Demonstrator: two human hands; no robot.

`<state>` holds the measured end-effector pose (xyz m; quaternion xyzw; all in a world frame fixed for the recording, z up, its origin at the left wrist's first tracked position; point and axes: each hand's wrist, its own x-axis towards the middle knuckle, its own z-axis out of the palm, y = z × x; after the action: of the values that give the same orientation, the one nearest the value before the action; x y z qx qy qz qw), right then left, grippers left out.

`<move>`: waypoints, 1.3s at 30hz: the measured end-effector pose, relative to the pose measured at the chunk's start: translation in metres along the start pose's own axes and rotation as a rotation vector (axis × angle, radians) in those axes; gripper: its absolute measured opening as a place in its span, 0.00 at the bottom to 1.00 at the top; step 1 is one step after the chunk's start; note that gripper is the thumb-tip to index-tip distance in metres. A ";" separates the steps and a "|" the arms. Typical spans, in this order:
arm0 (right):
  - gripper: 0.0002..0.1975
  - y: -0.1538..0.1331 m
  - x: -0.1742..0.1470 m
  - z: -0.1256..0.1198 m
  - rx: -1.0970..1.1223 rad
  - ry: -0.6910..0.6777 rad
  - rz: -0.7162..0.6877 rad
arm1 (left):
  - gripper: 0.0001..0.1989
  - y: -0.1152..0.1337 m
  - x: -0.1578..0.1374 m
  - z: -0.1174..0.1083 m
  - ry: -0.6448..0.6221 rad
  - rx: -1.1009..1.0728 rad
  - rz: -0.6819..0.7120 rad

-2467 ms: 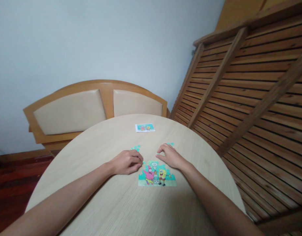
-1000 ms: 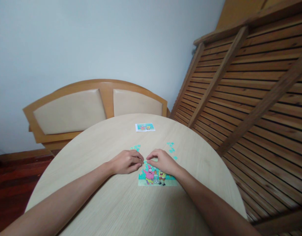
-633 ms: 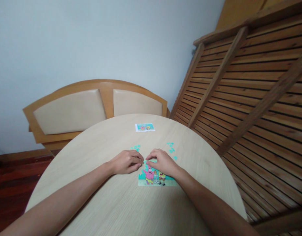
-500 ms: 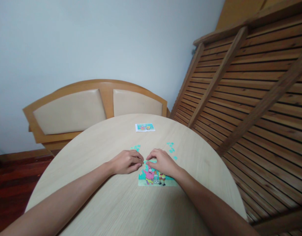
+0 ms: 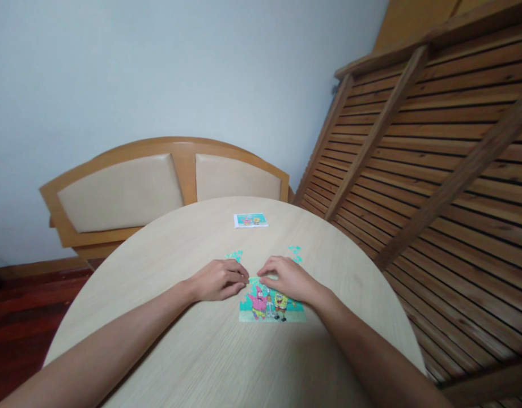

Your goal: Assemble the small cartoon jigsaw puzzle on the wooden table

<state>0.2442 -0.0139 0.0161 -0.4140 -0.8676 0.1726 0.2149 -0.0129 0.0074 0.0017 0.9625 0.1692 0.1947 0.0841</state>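
A partly assembled jigsaw puzzle (image 5: pixel 261 309) lies flat on the table, showing a pink starfish, a yellow square figure and a third figure between them on teal. At its upper left corner, my left hand (image 5: pixel 221 279) rests with bent fingers close together, the fingertips pressed against the edge. Whether a loose piece is under them is hidden. My right hand (image 5: pixel 290 279) hovers over the puzzle's upper right part and covers it. Its thumb and index finger are apart, with nothing visible between them.
Loose teal puzzle pieces (image 5: pixel 235 255) lie beyond my left hand, and more teal pieces (image 5: pixel 295 252) beyond my right. A small picture card (image 5: pixel 251 220) sits farther back on the round table (image 5: pixel 179 351). Behind stand a padded bench (image 5: pixel 120 192) and a slatted wooden panel (image 5: pixel 414 141).
My right hand has drawn slightly right, away from my left fingertips, and its thumb has lifted off the puzzle's top. More of the yellow figure shows. My left hand stays put.
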 end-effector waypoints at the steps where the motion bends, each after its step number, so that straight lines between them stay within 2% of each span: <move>1: 0.10 0.002 -0.001 -0.003 0.022 -0.031 -0.020 | 0.12 0.001 0.000 0.000 0.000 -0.001 0.003; 4: 0.13 0.006 -0.004 -0.007 0.043 -0.109 -0.073 | 0.12 0.003 0.001 -0.002 -0.003 -0.001 -0.003; 6: 0.13 0.007 -0.004 -0.008 0.034 -0.124 -0.082 | 0.12 0.002 0.001 -0.003 0.021 0.018 -0.065; 8: 0.13 0.007 -0.004 -0.007 0.038 -0.127 -0.083 | 0.12 -0.003 0.000 -0.003 0.110 0.063 -0.223; 11: 0.13 0.007 -0.003 -0.006 0.056 -0.126 -0.087 | 0.11 -0.017 -0.004 -0.003 0.283 0.132 -0.544; 14: 0.12 0.009 -0.004 -0.006 0.069 -0.115 -0.094 | 0.13 -0.031 -0.009 -0.001 0.268 0.108 -0.703; 16: 0.12 0.011 -0.005 -0.005 0.071 -0.102 -0.095 | 0.16 -0.037 -0.011 0.000 0.245 0.090 -0.749; 20: 0.13 0.013 -0.006 -0.004 0.054 -0.088 -0.075 | 0.19 -0.040 -0.011 0.002 0.229 0.095 -0.738; 28: 0.11 0.011 -0.005 -0.002 0.048 -0.051 -0.055 | 0.16 -0.046 -0.012 0.006 0.283 -0.032 -0.688; 34: 0.12 0.009 -0.005 -0.002 0.036 -0.021 -0.031 | 0.13 -0.044 -0.011 0.010 0.390 -0.330 -0.646; 39: 0.09 0.004 -0.001 -0.001 0.104 0.078 0.000 | 0.17 -0.029 0.000 0.018 0.482 -0.707 -0.659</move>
<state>0.2471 -0.0123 0.0147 -0.4086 -0.8485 0.2012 0.2696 -0.0147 0.0329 -0.0212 0.6995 0.4008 0.4183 0.4184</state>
